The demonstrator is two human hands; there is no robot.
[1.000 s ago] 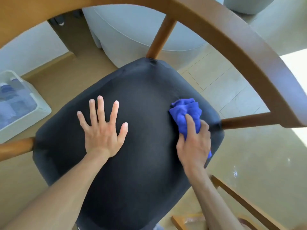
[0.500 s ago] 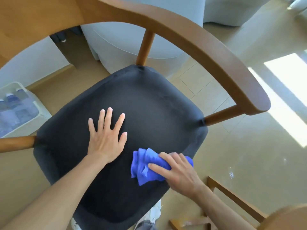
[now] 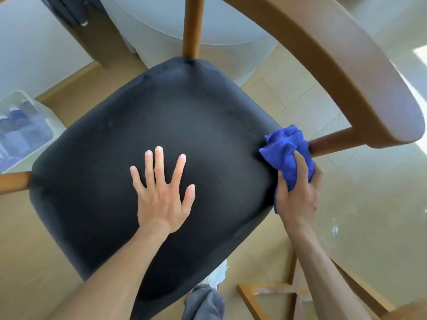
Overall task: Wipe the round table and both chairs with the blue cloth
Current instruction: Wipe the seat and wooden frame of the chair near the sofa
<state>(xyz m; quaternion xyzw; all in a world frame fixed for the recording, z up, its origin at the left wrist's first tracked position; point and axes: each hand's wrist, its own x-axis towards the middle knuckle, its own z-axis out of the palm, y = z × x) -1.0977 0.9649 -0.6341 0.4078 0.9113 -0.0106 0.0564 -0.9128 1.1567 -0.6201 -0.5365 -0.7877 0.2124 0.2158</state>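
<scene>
A chair with a dark padded seat (image 3: 175,125) and a curved wooden back rail (image 3: 335,65) fills the view from above. My left hand (image 3: 161,192) lies flat on the middle of the seat with its fingers spread and holds nothing. My right hand (image 3: 298,192) grips the bunched blue cloth (image 3: 286,148) and presses it against the seat's right corner, where a wooden spindle (image 3: 330,144) meets the cushion. The round table is not clearly in view.
A clear plastic box with bottles (image 3: 23,128) stands on the floor at the left. Pale grey upholstered furniture (image 3: 219,26) sits behind the chair. A wooden frame (image 3: 277,294) lies low at the bottom right on the tan floor.
My right hand carried the cloth from the right corner down to the seat's front edge and back up to the right corner. My left hand stayed flat on the seat.
</scene>
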